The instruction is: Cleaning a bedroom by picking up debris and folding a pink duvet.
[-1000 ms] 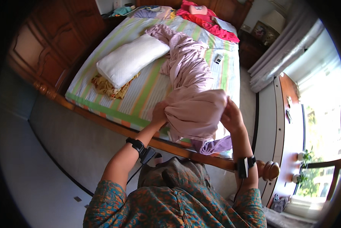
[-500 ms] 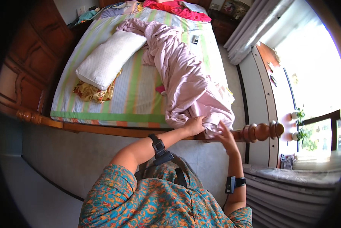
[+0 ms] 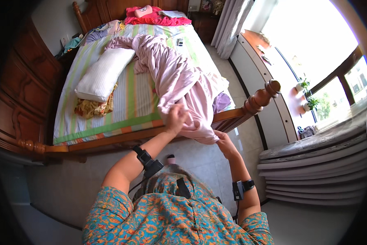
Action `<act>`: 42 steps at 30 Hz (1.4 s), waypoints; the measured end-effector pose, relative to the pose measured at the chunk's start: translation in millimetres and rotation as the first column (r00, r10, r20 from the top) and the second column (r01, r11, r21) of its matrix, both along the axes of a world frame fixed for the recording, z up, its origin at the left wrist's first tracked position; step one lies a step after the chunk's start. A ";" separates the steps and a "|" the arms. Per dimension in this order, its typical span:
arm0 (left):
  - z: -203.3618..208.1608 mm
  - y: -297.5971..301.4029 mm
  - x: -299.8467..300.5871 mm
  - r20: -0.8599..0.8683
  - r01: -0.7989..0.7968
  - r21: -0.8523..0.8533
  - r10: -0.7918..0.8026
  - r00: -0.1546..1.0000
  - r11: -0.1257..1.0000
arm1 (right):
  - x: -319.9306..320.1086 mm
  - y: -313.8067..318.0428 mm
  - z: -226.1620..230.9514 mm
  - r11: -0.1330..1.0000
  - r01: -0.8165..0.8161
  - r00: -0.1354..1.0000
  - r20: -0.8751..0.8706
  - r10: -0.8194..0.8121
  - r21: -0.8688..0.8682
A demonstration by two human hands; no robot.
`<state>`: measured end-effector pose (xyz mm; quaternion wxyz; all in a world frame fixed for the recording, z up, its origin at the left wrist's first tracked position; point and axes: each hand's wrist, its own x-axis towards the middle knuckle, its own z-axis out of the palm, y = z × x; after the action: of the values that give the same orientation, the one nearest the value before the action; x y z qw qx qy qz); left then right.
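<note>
A crumpled pale pink duvet cover [image 3: 173, 77] stretches along the bed from its upper middle to the foot rail. Its near end hangs over the rail toward me. My right hand [image 3: 225, 143] pinches that near corner, with the cloth drawn taut between the fingers. Against the left side of the same end is my left hand [image 3: 176, 119], its fingers raised and smeared by motion, so their grip is unclear. To the left, a white pillow [image 3: 105, 74] lies tilted on a folded yellow patterned cloth [image 3: 94, 107].
The striped bed sheet [image 3: 130, 106] ends at a wooden foot rail [image 3: 93, 141] with a turned post [image 3: 262, 98] on the right. Purple cloth [image 3: 221, 102] lies beside the cover. Red bedding [image 3: 151, 18] is at the head. A curtain-draped ledge [image 3: 314, 163] stands right.
The near end of the duvet cover has been pulled over the foot rail toward me. My left hand has come off its earlier hold and blurs; my right hand now pinches the corner. The view has shifted.
</note>
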<state>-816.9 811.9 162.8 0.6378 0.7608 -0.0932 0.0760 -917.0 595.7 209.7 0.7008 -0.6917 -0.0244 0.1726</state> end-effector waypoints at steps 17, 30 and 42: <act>18.5 60.7 48.5 -0.091 -0.028 0.059 0.033 0.995 0.998 | -20.5 3.6 27.1 0.802 0.030 0.963 0.234 0.137 -0.597; 77.9 162.6 7.0 -0.180 0.482 0.345 -0.447 0.876 0.805 | 94.2 216.1 37.5 0.984 0.148 0.956 -0.240 -0.169 -0.101; -39.6 273.2 134.0 -0.478 -0.027 0.001 0.024 0.878 1.000 | 120.8 230.3 106.3 0.968 -0.210 0.976 -0.092 0.198 -0.138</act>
<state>-682.9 1085.1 123.2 0.6422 0.7553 0.0772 -0.1057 -796.1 826.0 315.9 0.6270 -0.7280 -0.0554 0.2718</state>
